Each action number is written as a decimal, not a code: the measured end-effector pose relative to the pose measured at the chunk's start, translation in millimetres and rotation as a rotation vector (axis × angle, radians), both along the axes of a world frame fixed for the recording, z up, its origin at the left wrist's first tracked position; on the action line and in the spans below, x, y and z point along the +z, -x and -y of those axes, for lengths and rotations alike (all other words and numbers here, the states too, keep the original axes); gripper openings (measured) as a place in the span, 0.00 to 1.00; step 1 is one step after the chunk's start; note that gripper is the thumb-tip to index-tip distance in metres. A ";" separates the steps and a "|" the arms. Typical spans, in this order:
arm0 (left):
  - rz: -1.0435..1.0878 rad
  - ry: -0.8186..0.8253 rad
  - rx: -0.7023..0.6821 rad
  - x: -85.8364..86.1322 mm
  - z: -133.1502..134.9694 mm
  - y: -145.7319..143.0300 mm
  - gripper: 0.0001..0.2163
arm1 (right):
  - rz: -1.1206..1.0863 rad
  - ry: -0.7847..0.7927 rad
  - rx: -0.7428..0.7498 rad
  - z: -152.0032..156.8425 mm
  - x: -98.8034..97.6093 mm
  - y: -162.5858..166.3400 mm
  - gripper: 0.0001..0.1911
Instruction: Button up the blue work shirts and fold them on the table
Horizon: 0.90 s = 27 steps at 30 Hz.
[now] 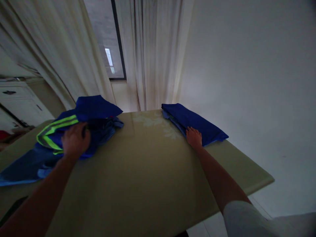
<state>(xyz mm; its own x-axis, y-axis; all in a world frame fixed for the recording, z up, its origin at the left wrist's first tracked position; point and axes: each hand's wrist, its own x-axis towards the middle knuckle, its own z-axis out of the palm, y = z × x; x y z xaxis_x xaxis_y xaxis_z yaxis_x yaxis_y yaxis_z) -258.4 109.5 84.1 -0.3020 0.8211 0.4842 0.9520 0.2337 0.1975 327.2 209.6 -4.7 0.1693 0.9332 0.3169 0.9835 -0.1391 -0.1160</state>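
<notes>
Curled and blurred, the left grip [76,140] rests at the striped blue garment [97,107] on the left of the desk [148,177]; its fingers are bent inward, but I cannot tell whether cloth is pinched between them. That garment lies rumpled, with yellow-green bands [58,124] running across it and a broad flap spread out beyond the hand. Paler denim [22,164] reaches out at the lower left, and more bunched denim [108,131] shows to the right of the hand. All of this looks soft and limp – light enough for one hand, I judge, though the denim is probably the heavier, stiffer part. Loose folds like these likely slide and sag, so an edge or a doubled layer should make a surer hold than the middle of the heap.

Farther right, across a bare stretch of desk, lies a flat blue bundle [198,122], with lighter blue cloth [175,123] showing along its left edge. It seems pliable but neater, best taken with fingers and thumb across its layers. Here the right grip [194,136] is unclenched – fingers laid over the bundle's near edge, touching the top, the thumb not clearly visible.
</notes>
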 end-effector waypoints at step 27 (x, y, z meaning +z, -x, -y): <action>0.043 0.250 -0.286 -105.4 -9.3 -41.3 0.24 | 0.073 0.238 -0.055 -25.1 48.5 -3.4 0.34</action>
